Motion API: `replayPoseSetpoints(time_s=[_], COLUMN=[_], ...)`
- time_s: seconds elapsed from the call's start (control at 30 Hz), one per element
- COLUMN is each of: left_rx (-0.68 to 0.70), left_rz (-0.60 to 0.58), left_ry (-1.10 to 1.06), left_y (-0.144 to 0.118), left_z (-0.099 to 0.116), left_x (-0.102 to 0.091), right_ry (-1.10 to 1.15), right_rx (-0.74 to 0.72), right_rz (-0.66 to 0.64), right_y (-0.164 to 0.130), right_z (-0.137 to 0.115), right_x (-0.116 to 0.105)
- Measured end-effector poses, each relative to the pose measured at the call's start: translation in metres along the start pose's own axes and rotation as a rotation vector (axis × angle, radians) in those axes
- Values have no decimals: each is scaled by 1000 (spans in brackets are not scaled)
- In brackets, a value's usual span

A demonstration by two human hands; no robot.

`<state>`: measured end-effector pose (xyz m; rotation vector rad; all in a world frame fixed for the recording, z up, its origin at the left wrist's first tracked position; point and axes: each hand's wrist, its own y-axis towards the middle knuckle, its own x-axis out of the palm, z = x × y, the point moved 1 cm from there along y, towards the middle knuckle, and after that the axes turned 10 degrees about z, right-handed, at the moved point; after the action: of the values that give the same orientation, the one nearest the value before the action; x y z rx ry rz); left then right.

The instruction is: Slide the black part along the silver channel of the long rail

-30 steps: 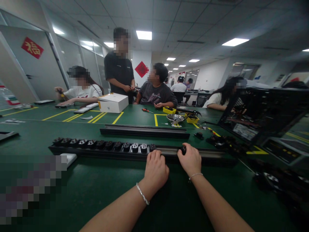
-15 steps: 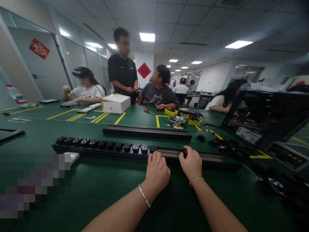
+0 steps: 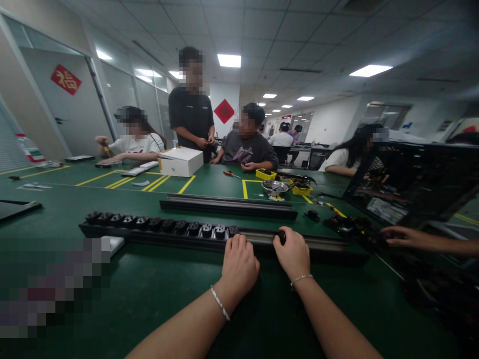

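Note:
A long black rail (image 3: 168,238) lies across the green table, with a row of black socket modules (image 3: 180,228) seated along its left and middle part. My left hand (image 3: 240,262) is closed over the rail's near edge, its fingertips beside the last module (image 3: 234,231) in the row; the thumb is hidden. To its right, my right hand (image 3: 295,253) pinches a single black module (image 3: 282,237) at the rail's channel. Bare metal strip (image 3: 258,239) shows between the two hands. Whether the pinched module touches the channel is hard to see.
Behind lies a second black rail (image 3: 228,206). A metal bowl (image 3: 275,187), yellow bins (image 3: 265,174) and a screwdriver (image 3: 232,174) sit further back. At right are dark parts (image 3: 346,227), a co-worker's hand (image 3: 402,237) and a black case (image 3: 422,179). A white box (image 3: 181,163) stands beyond.
Both my hands and the near rail have shifted slightly left, the module still in my right fingers. A co-worker's hand has come in from the right over the dark parts.

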<state>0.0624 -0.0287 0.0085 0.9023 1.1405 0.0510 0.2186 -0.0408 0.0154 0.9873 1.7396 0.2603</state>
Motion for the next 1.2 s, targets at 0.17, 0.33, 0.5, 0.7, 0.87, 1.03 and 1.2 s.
replayPoseSetpoints(time_s=[0.17, 0.33, 0.5, 0.7, 0.87, 1.03, 1.2], left_rx=[77, 83, 79, 73, 71, 71, 67], left_rz=[23, 12, 11, 6, 2, -1, 2], left_ry=[-100, -198, -202, -192, -202, -197, -196], left_y=[-2, -4, -4, -3, -3, -3, -3], left_z=[2, 4, 3, 4, 4, 4, 3], left_x=[0, 2, 4, 2, 2, 2, 3], right_ry=[-37, -49, -62, -70, -74, -86, -114], right_rx=[-16, -21, -6, 17, 26, 11, 5], right_rz=[31, 40, 42, 26, 12, 30, 36], right_y=[2, 3, 3, 3, 3, 3, 3], right_z=[1, 3, 3, 1, 0, 1, 3], right_x=[-2, 0, -1, -4, -6, -5, -5])
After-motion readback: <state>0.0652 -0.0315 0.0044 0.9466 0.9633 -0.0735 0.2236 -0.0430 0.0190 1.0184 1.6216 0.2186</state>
